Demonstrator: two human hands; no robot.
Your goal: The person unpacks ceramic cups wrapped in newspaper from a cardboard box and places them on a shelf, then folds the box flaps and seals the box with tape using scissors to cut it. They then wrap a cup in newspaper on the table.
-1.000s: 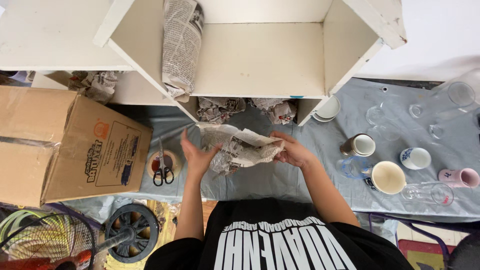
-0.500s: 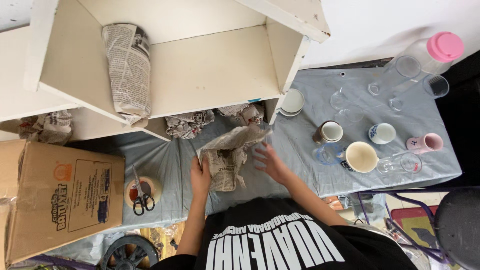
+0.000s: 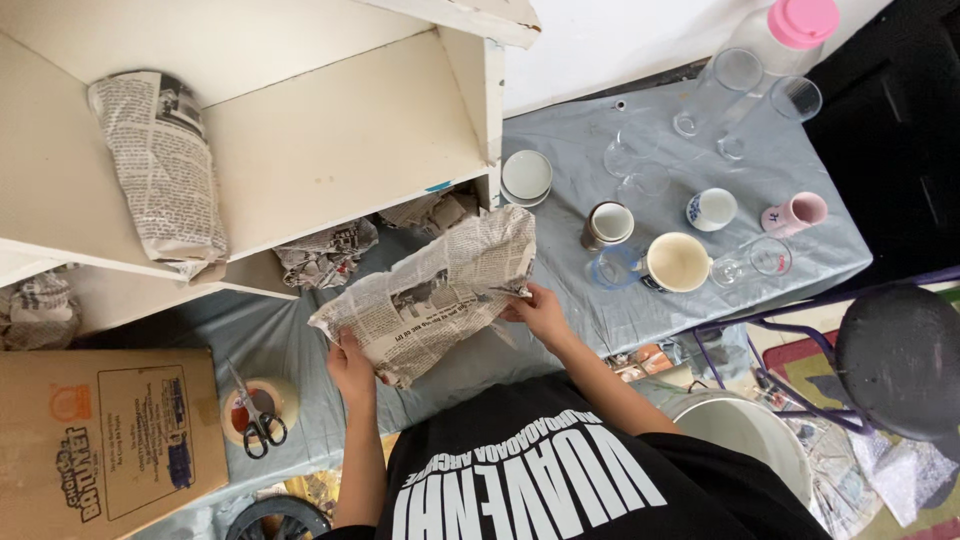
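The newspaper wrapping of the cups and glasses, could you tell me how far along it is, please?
Done: a newspaper-wrapped bundle stands on the white shelf, with others below. In hand: the left hand and right hand hold a crumpled newspaper sheet. Left: bare ceramic cups and clear glasses.

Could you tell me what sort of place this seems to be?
Probably a home room during packing: a cardboard box, a newspaper-wrapped bundle in a white shelf unit, and mugs and glasses on a cloth-covered table.

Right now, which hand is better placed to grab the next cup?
Right, likely. The right hand grips the newspaper edge nearest the cups; the left hand holds the far edge, by the scissors.
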